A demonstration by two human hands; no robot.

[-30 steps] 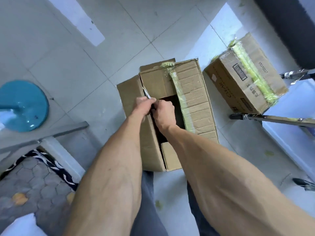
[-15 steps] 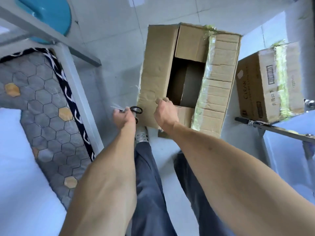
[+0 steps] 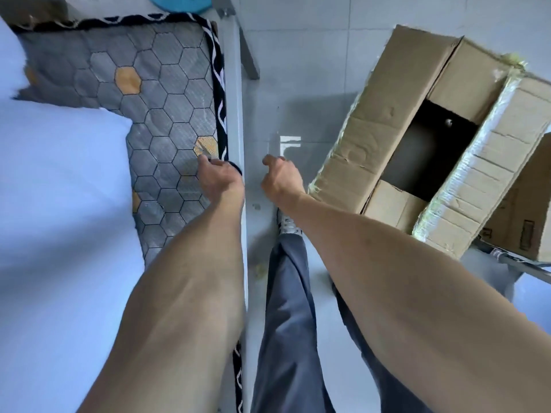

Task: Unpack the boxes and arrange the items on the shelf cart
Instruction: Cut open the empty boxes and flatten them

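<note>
1. The left hand [image 3: 220, 177] reached over the edge of the bed, above the quilted mattress pad [image 3: 167, 120] with its grey and orange hexagons.
2. Its fingers were curled downward at the pad's black-and-white trim [image 3: 220, 93]; a dark curved shape showed at the knuckles, too blurred to name, so I could not tell whether that grip pinched anything.
3. The right hand [image 3: 281, 177] hung over the tiled floor [image 3: 298, 70], apart from the left hand and just beside the nearer cardboard box [image 3: 372, 138].
4. Its grip was loosely curled, thumb forward, with nothing seen in it and no contact with the box.
5. That box stood on the floor to the right, tilted in the view, its top flaps partly opened onto a dark interior whose contents could not be made out.
6. Strips of yellowish clear tape [image 3: 465, 162] ran along the closed flap on its right side.
7. A second cardboard box [image 3: 524, 210] sat behind it at the right edge, touching or nearly touching it, resting above a metal bar [image 3: 518, 265].
8. A pale blue sheet [image 3: 59, 234] covered the bed at left, and the grey bed rail [image 3: 235, 114] ran between pad and floor.
9. Grey trouser legs [image 3: 286, 323] and one pale shoe [image 3: 286, 225] showed between the forearms.
10. A blue round object [image 3: 182, 1] was cut off at the top edge.
</note>
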